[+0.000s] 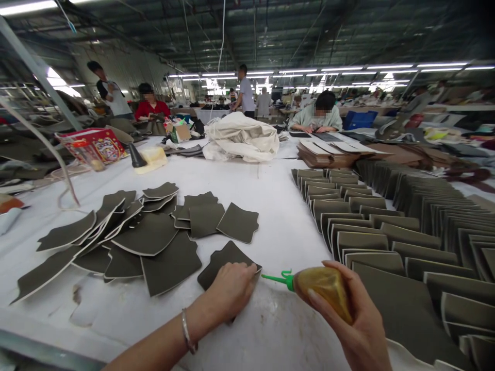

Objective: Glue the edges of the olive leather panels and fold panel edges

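Note:
My right hand is wrapped round a squeeze bottle of amber liquid with a green nozzle. The nozzle's tip points left, close to the right corner of a dark olive panel. That panel has a pale edge and looks like leather or coated fabric. My left hand, with a bangle on its wrist, presses down on this panel with curled fingers near that corner; the fingertips are partly hidden. Left of it lies a loose pile of similar panels, overlapping at odd angles.
Rows of folded olive panels stand closely packed on the right. Brown sheets are stacked behind them. A white cloth bundle sits at the table's far side, near a black cone and a red bag. Co-workers sit and stand beyond.

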Motion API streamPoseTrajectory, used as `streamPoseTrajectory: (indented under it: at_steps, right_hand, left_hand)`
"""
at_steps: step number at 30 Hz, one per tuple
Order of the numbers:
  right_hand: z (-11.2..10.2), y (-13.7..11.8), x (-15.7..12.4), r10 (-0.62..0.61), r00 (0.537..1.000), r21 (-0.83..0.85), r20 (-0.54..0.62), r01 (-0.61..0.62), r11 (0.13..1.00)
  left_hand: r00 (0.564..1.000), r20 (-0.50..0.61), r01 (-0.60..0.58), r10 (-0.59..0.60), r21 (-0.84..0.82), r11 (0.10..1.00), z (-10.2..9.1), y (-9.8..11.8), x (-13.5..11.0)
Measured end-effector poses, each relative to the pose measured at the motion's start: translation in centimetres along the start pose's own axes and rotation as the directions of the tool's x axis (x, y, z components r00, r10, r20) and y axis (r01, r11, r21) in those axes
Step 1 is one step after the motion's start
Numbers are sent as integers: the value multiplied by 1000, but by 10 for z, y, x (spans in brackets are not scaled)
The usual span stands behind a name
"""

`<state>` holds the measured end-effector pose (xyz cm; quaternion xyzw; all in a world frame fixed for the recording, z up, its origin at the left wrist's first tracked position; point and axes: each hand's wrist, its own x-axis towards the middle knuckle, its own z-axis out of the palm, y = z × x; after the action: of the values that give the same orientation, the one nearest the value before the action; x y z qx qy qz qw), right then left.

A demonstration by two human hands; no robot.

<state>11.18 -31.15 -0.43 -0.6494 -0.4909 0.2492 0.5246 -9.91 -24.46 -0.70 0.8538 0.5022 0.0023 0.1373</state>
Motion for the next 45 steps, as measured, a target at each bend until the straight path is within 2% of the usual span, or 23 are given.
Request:
streamPoseTrajectory:
  at_steps: [3,7,11,14,18,23,29,34,40,43,45]
  right_hand:
    - [2,10,4,-116,992,-84,47,120,989]
    - [8,19,11,-298,947,-180,120,316,931]
    - [15,16,13,-417,898,-200,138,437,877]
    - [16,13,11,-450,879,-207,156,475,855]
    - [14,14,8,-361,922,-238,138,385,892]
    - [16,9,2,-231,970,-177,81,242,954]
    - [17,2,1,-126,987,-140,98,139,980]
    - [17,1,1,-91,994,-131,53,97,987]
    - [18,1,-7,8,993,-14,119,-6,1000]
    - [18,1,-10,25,996,-21,88,-23,1000]
    - [18,3,-13,32,994,-26,107,-29,999]
  left_hand:
    - [999,-3,-45,44,-48,998,-5,-6,1]
    - [998,6,-57,58,-121,991,-9,-10,1]
    - [999,7,-49,51,-154,987,-8,-13,2]
    - [999,3,-40,41,-149,988,-6,-14,2]
    - [999,3,-35,36,-146,989,-4,-15,2]
    - [999,-16,-42,40,-131,990,-3,-14,1]
    - [999,-34,-39,35,-97,995,-2,-12,-1]
    - [1000,-14,-25,24,-134,991,0,-13,0]
    - [998,-27,-55,51,-180,982,1,-17,-1]
    - [998,-35,-63,57,-212,975,1,-19,-1]
    - [998,-33,-65,59,-225,972,1,-20,-2]
